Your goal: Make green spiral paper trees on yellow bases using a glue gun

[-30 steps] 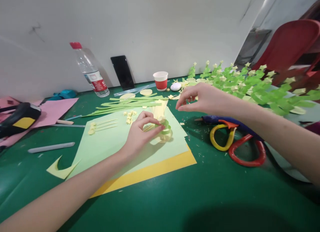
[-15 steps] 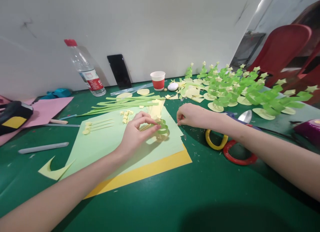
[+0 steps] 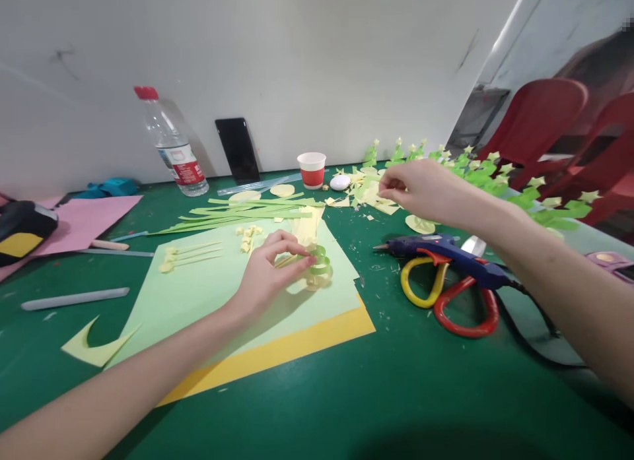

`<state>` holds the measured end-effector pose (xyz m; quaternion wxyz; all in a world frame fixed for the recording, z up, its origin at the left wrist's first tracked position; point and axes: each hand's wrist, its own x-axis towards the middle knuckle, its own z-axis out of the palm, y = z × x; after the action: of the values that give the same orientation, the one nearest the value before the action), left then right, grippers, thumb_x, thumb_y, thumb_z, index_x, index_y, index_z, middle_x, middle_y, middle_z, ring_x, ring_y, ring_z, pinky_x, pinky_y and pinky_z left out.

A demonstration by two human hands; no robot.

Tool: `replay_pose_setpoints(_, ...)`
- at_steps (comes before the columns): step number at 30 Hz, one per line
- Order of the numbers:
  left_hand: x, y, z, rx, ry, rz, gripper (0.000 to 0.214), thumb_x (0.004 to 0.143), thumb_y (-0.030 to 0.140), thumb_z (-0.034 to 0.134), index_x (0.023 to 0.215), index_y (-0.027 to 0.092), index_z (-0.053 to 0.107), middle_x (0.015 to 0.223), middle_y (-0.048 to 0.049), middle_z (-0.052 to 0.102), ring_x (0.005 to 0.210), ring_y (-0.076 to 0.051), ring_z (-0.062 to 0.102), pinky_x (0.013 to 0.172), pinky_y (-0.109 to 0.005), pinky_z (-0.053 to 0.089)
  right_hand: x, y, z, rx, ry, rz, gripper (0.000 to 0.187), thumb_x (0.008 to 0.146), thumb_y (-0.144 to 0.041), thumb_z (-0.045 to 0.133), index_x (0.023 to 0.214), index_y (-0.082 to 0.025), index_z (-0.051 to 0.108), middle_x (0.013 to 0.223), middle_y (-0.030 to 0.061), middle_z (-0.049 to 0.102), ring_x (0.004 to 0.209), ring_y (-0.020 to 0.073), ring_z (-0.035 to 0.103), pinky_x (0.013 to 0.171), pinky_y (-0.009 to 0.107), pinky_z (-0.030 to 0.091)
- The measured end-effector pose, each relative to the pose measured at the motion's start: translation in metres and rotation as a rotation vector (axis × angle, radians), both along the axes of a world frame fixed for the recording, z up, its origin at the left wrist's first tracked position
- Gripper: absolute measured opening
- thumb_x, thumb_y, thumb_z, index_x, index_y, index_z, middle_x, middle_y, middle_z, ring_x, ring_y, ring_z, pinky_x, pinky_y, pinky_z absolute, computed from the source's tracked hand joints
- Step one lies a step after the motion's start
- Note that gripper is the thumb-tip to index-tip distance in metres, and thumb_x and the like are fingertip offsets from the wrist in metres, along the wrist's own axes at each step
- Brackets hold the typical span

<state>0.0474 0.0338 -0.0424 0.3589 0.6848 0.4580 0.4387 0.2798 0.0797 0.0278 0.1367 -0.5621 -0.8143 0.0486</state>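
Note:
My left hand [image 3: 270, 265] pinches a small paper tree, a curled green paper strip [image 3: 321, 261] on a pale round base [image 3: 315, 283], above the light green sheet [image 3: 218, 298]. Over the right side of the table, my right hand [image 3: 421, 188] hovers with thumb and fingers pressed together. What they hold, if anything, is too small to make out. Beneath that forearm lie a blue hot glue gun [image 3: 411, 245] and scissors with a yellow and a red handle [image 3: 468, 328]. Pale yellow paper scraps [image 3: 374, 195] are just beyond the right fingertips.
Finished paper trees [image 3: 537, 196] with stars crowd the right back, partly behind my arm. Along the wall stand a bottle [image 3: 181, 163], a phone [image 3: 238, 150] and a paper cup [image 3: 312, 173]. Green strips [image 3: 238, 209] lie behind the sheet; a tape measure [image 3: 24, 232] sits left.
My right hand has moved away from the paper tree, up and to the right, toward the scraps. More of the glue gun now shows. My left hand keeps its hold nearly unmoved.

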Motion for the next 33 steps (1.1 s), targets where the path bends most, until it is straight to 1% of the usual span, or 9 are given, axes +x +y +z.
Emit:
replay_pose_setpoints(2,0.0,0.0,0.001,-0.005,-0.004,-0.002,0.012,0.066,0.028,0.063,0.056,0.022,0.059,0.076,-0.0008,0.047,0.077,-0.02,0.05,0.071,-0.039,0.041,0.001,0.008,-0.001,-0.069,-0.102,-0.068,0.013,0.078,-0.014,0.049,0.068,-0.012,0.058,0.07,0.007,0.059,0.064,0.0145,0.053,0.057,0.027,0.038)
replay_pose_setpoints(4,0.001,0.0,0.001,-0.009,-0.004,-0.003,0.012,0.066,0.028,0.063,0.056,0.021,0.059,0.075,-0.0009,0.047,0.077,-0.02,0.05,0.071,-0.039,0.04,-0.004,0.02,-0.009,-0.162,-0.215,-0.124,0.01,0.078,-0.019,0.053,0.074,-0.011,0.059,0.075,0.0055,0.06,0.068,0.0133,0.055,0.063,0.027,0.043)
replay_pose_setpoints(6,0.001,0.0,0.002,-0.01,-0.003,-0.004,0.012,0.066,0.027,0.063,0.056,0.021,0.059,0.075,-0.0011,0.047,0.078,-0.02,0.05,0.072,-0.039,0.04,-0.012,0.033,-0.018,-0.24,-0.304,-0.175,0.019,0.082,-0.028,0.051,0.089,-0.011,0.057,0.087,0.0043,0.059,0.076,0.0126,0.056,0.068,0.03,0.047)
replay_pose_setpoints(8,0.001,-0.001,0.002,-0.013,-0.003,-0.006,0.013,0.066,0.027,0.063,0.055,0.021,0.058,0.076,-0.0012,0.047,0.078,-0.02,0.05,0.073,-0.04,0.04,-0.018,0.045,-0.026,-0.287,-0.367,-0.221,0.025,0.083,-0.03,0.049,0.1,-0.012,0.054,0.098,0.0062,0.057,0.083,0.0142,0.056,0.072,0.033,0.048)
replay_pose_setpoints(12,0.0,-0.001,0.002,-0.017,-0.007,-0.007,0.014,0.066,0.026,0.063,0.055,0.021,0.058,0.076,-0.0012,0.048,0.079,-0.021,0.05,0.076,-0.042,0.039,-0.023,0.06,-0.033,-0.338,-0.441,-0.256,0.029,0.083,-0.03,0.049,0.107,-0.013,0.052,0.107,0.008,0.054,0.091,0.0168,0.055,0.076,0.035,0.047)
replay_pose_setpoints(19,0.0,0.001,0.001,-0.013,-0.018,-0.007,0.013,0.066,0.026,0.063,0.054,0.022,0.058,0.075,-0.0013,0.048,0.079,-0.021,0.049,0.075,-0.042,0.039,-0.022,0.064,-0.031,-0.39,-0.481,-0.258,0.029,0.083,-0.031,0.048,0.107,-0.014,0.052,0.108,0.0079,0.053,0.092,0.0172,0.054,0.078,0.036,0.046)
replay_pose_setpoints(25,0.0,-0.001,0.003,-0.016,-0.011,-0.007,0.012,0.066,0.027,0.063,0.055,0.022,0.059,0.075,-0.0012,0.048,0.078,-0.021,0.049,0.075,-0.042,0.039,-0.027,0.062,-0.025,-0.504,-0.471,-0.265,0.028,0.084,-0.031,0.047,0.107,-0.015,0.051,0.108,0.0073,0.054,0.091,0.0165,0.055,0.077,0.036,0.047)
replay_pose_setpoints(29,-0.001,-0.001,0.002,-0.016,-0.008,-0.004,0.012,0.066,0.027,0.063,0.056,0.022,0.059,0.074,-0.0017,0.048,0.078,-0.021,0.049,0.07,-0.041,0.042,-0.026,0.063,-0.024,-0.569,-0.438,-0.257,0.028,0.084,-0.03,0.047,0.108,-0.015,0.051,0.107,0.0069,0.054,0.089,0.0159,0.055,0.075,0.036,0.047)
replay_pose_setpoints(33,0.0,-0.001,0.002,-0.013,-0.007,-0.006,0.011,0.066,0.026,0.062,0.057,0.022,0.06,0.075,-0.0018,0.049,0.078,-0.02,0.05,0.068,-0.039,0.043,-0.025,0.062,-0.027,-0.56,-0.428,-0.232,0.027,0.084,-0.03,0.047,0.107,-0.015,0.052,0.106,0.0069,0.054,0.089,0.0156,0.055,0.075,0.035,0.048)
